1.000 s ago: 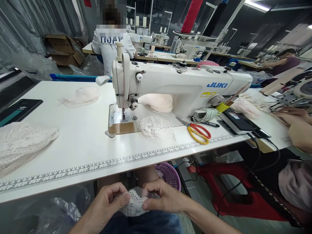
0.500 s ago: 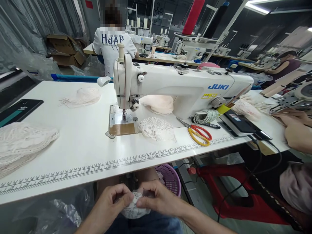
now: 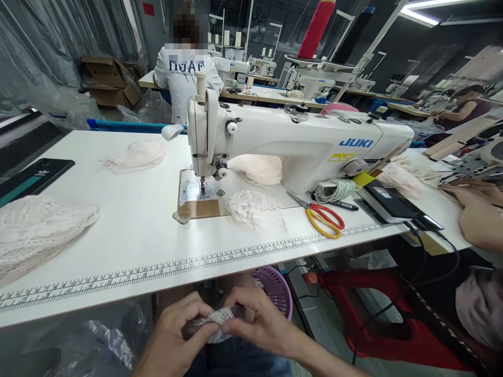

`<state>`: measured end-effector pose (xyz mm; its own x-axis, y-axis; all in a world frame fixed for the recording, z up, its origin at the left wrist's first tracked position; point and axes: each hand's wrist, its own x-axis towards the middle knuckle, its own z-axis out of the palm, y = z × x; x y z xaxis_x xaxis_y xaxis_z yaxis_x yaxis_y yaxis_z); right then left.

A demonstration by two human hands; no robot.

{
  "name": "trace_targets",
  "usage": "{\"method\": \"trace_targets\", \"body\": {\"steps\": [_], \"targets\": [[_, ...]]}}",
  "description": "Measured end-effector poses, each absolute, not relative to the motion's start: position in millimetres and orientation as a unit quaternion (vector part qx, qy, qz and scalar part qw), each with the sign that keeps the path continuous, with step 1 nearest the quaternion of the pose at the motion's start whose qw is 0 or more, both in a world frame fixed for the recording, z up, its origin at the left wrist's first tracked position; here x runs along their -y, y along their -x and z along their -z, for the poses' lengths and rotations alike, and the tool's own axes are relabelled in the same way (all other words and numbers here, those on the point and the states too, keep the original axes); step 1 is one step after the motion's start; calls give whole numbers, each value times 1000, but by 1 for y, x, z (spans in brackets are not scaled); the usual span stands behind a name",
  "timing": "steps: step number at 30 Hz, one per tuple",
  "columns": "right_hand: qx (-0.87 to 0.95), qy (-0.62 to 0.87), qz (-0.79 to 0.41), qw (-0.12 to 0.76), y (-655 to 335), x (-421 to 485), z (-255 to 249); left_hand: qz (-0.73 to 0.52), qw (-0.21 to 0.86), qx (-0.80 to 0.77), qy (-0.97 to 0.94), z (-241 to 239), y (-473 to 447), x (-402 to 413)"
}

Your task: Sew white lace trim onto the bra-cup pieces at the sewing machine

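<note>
Left hand [image 3: 176,329] and right hand [image 3: 262,323] in closed pinches on white lace [image 3: 221,315] near a "JUKI" sewing machine [image 3: 301,128]

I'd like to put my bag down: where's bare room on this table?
Widest free patch: between the lace stack and metal plate, behind the printed ruler. Right of that plate it's crowded: lace piece, scissors, coiled cord, black box.

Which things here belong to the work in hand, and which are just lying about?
Belonging, by the look of it:
white lace piece, held in left hand and right hand
sewing machine, lace stack and loose lace piece, likely
scissors, probably, though not held

Apparently just lying about:
coiled cord
black box
cardboard boxes
</note>
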<state>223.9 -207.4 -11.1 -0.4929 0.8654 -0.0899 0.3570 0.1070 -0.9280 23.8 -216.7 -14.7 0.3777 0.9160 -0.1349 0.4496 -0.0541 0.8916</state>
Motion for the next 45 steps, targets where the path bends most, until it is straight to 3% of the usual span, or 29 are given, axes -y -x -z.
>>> {"method": "trace_targets", "body": {"steps": [3, 8, 11, 20, 23, 28, 31, 34, 37, 40, 45], "targets": [[755, 417, -432, 264, -222, 208, 7, -277, 403, -462, -740, 15, -21, 220], [837, 353, -289, 303, -222, 211, 8, -369, 134, -351, -850, 24, -13, 229], [863, 314, -202, 341, -223, 212, 10, -412, 24, -302, -859, 36, -12, 236], [877, 287, -138, 361, -222, 210, 10, -457, -51, -265, -848, 43, -16, 236], [864, 311, -204, 339, -221, 209, 9, -421, 28, -306, -853, 30, -17, 233], [715, 406, -533, 201, -218, 197, -2, -270, 469, -478, -692, 3, -17, 215], [681, 375, -606, 168, -215, 190, -8, -248, 643, -494, -530, -17, -10, 205], [679, 353, -616, 186, -213, 186, -15, -264, 703, -487, -446, -41, 3, 198], [632, 348, -662, 202, -211, 174, -36, -297, 686, -488, -450, -70, 19, 183], [679, 362, -585, 258, -212, 151, -79, -328, 633, -471, -520, -103, 29, 148], [855, 367, -161, 328, -217, 116, -153, -371, 566, -361, -642, -134, 35, 74]]}}
